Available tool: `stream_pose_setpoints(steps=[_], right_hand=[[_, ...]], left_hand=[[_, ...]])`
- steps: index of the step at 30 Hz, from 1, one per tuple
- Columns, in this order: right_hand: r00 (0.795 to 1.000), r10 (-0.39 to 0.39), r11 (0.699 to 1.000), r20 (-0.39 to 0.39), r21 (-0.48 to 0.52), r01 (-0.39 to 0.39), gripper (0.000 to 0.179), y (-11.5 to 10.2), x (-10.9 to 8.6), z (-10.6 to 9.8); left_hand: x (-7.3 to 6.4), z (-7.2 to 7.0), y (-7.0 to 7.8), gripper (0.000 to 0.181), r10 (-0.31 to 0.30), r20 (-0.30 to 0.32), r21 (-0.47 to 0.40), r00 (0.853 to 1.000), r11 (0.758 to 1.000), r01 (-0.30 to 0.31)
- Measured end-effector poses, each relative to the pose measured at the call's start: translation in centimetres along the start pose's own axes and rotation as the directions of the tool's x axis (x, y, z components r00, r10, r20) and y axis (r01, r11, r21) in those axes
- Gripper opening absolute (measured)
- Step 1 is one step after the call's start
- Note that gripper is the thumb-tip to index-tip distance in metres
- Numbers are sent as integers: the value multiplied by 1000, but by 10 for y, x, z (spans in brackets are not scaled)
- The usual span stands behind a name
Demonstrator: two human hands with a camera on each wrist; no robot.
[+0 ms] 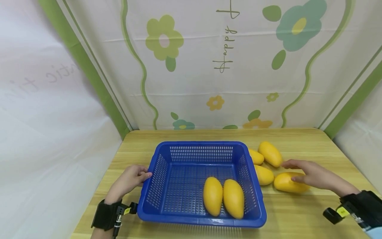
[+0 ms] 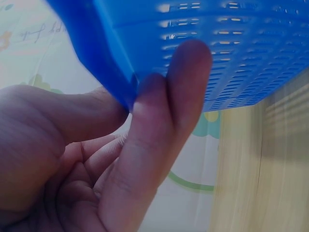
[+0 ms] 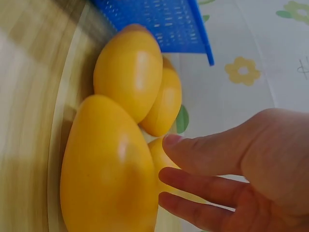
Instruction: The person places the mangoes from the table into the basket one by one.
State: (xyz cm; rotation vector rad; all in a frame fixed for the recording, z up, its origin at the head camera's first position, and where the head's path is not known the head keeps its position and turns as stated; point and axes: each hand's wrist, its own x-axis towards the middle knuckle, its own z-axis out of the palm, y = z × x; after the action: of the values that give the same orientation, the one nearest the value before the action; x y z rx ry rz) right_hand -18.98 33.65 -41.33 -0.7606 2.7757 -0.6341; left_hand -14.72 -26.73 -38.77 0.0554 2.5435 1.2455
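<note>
A blue plastic basket (image 1: 179, 219) with perforated walls stands on the wooden table. My left hand (image 1: 129, 181) pinches its left rim, thumb on one side and fingers (image 2: 188, 82) against the outer wall. Inside the basket, toward its front right, two yellow mangoes lie side by side, the left mango (image 1: 213, 196) near the right mango (image 1: 233, 198). Several more mangoes lie on the table right of the basket. Over the nearest mango (image 1: 287, 182) hovers my right hand (image 1: 313, 174), fingers extended and apart, holding nothing. In the right wrist view its fingertips (image 3: 169, 176) are beside the mangoes.
The light wood table (image 1: 298, 212) extends around the basket. A white cloth (image 1: 191, 76) with printed flowers rises behind the table's back edge, and cloth walls stand at both sides. Cameras are strapped to both wrists.
</note>
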Motion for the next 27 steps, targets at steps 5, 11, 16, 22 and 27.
stream_pose_setpoints(steps=[5,11,16,22,27], right_hand=[[998,-20,1000,53,-11,20,42,11,6,1],[990,-26,999,139,47,20,45,21,11,1],[982,-61,997,178,61,51,43,28,13,-2],[969,-60,995,240,95,38,43,35,14,-3],[958,-55,992,282,125,20,44,41,11,-3]], left_hand=[[1,1,-1,25,5,3,3,1000,1000,-5],[-1,1,0,26,29,15,1,999,1000,-29],[-2,1,0,26,31,15,1,999,1000,-31],[-2,-1,-1,28,35,16,-1,999,999,-35],[-2,-1,-1,27,46,21,4,999,999,-46]])
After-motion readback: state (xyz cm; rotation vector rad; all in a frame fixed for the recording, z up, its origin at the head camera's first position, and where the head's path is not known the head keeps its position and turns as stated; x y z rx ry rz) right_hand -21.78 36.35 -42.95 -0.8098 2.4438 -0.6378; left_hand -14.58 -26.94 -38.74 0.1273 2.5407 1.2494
